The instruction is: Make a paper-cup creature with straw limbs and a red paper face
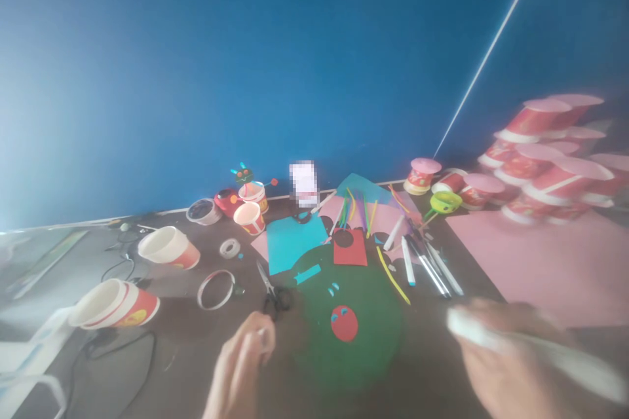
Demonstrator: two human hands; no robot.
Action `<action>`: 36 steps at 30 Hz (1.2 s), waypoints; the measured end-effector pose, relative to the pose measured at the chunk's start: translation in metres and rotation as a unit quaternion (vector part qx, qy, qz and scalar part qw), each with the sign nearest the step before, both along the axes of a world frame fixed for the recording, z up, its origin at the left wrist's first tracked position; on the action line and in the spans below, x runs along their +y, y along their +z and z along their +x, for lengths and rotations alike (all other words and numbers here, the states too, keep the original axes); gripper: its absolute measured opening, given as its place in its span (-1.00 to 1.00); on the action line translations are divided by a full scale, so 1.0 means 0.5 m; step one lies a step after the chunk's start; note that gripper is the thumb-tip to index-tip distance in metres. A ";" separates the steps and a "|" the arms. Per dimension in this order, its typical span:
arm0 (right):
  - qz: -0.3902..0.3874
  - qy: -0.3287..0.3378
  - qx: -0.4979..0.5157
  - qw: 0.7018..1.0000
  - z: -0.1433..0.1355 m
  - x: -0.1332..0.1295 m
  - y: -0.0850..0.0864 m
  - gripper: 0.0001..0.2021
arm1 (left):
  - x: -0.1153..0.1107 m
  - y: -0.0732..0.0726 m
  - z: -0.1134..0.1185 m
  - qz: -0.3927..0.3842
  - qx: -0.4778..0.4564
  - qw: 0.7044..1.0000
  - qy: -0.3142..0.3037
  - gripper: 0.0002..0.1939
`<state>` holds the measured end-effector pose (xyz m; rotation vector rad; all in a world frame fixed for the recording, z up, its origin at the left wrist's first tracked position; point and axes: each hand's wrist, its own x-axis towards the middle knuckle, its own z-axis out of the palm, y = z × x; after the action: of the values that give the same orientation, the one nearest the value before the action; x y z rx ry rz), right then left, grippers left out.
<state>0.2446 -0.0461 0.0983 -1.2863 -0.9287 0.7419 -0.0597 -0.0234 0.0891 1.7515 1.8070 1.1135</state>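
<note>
My left hand (pixel 248 353) is at the lower middle with its fingers curled together; what it may hold is hidden. At the lower right, my right hand (pixel 511 360) is blurred and closed around a white pen-like object (pixel 474 328). Between the hands lies a large green paper circle (pixel 351 363). A red paper oval (pixel 344 324) with small blue pieces rests on it, and more blue bits (pixel 333 289) lie above. Black-handled scissors (pixel 276 299) lie just above my left hand. A red square (pixel 350 249) with a round hole overlaps the green circle's top edge.
Paper cups (pixel 170 249) lie on their sides at the left, near a tape roll (pixel 216 290). Markers (pixel 407 262) and pipe cleaners (pixel 393 275) lie right of centre. Blurred red cups (pixel 540 163) are stacked at the right behind pink paper (pixel 545 262). A blue wall (pixel 295 65) stands behind.
</note>
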 end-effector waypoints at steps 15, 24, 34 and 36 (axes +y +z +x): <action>-0.044 0.079 0.090 0.992 -0.075 0.152 -0.249 -0.73 | 0.083 -0.151 0.046 -0.140 0.278 0.926 -0.212 -0.69; -0.030 0.112 0.294 0.949 -0.080 0.156 -0.248 -0.79 | 0.157 -0.122 0.100 -0.134 0.265 0.927 -0.231 -0.81; -0.046 0.162 0.455 0.874 -0.060 0.169 -0.237 -0.84 | 0.212 -0.137 0.151 -0.163 0.302 0.903 -0.260 -0.87; -0.045 0.162 0.459 0.872 -0.061 0.169 -0.238 -0.84 | 0.215 -0.136 0.155 -0.170 0.308 0.899 -0.262 -0.89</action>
<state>0.2140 0.0382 -0.0207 -0.6893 -0.3105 1.5000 0.0176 0.0839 0.0209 2.3084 1.5273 0.0121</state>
